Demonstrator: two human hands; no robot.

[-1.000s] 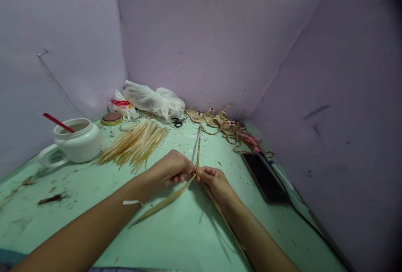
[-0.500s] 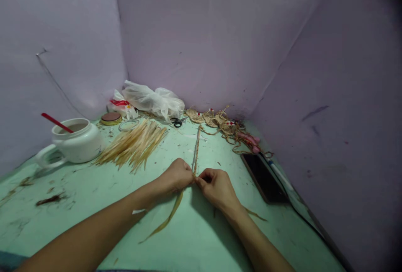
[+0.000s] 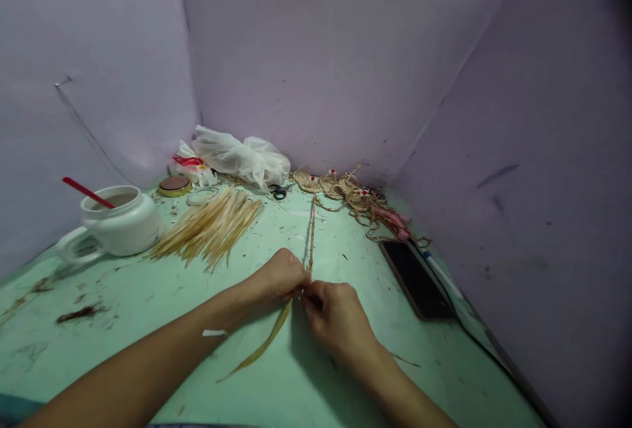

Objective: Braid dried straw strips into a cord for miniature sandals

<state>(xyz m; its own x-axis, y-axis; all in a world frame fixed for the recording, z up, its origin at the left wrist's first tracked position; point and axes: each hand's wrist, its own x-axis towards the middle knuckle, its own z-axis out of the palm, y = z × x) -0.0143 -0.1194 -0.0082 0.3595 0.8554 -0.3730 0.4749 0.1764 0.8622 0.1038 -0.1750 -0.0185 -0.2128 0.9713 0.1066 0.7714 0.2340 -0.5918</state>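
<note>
A thin twisted fibre cord [image 3: 312,237] runs from the back of the table toward me, and its near end sits between my hands. My left hand [image 3: 284,274] is closed on the cord's end, fingers curled under. Right against it, my right hand [image 3: 333,309] pinches at the same end, the fingertips partly hidden. From beneath my left hand a flat dried leaf strip [image 3: 269,342] trails toward the table's front. Another thin strip end [image 3: 407,360] sticks out past my right wrist.
A bundle of dried strips [image 3: 212,227] lies left, beside a white mug [image 3: 126,224] holding a red stick. Behind are a plastic bag [image 3: 241,158], scissors [image 3: 279,192] and woven pieces [image 3: 340,187] with red beads. At right rests a phone [image 3: 417,280] near a cable.
My right hand has turned and dropped slightly, its fingers curling in closer to the left hand. My left hand has shifted a little right.
</note>
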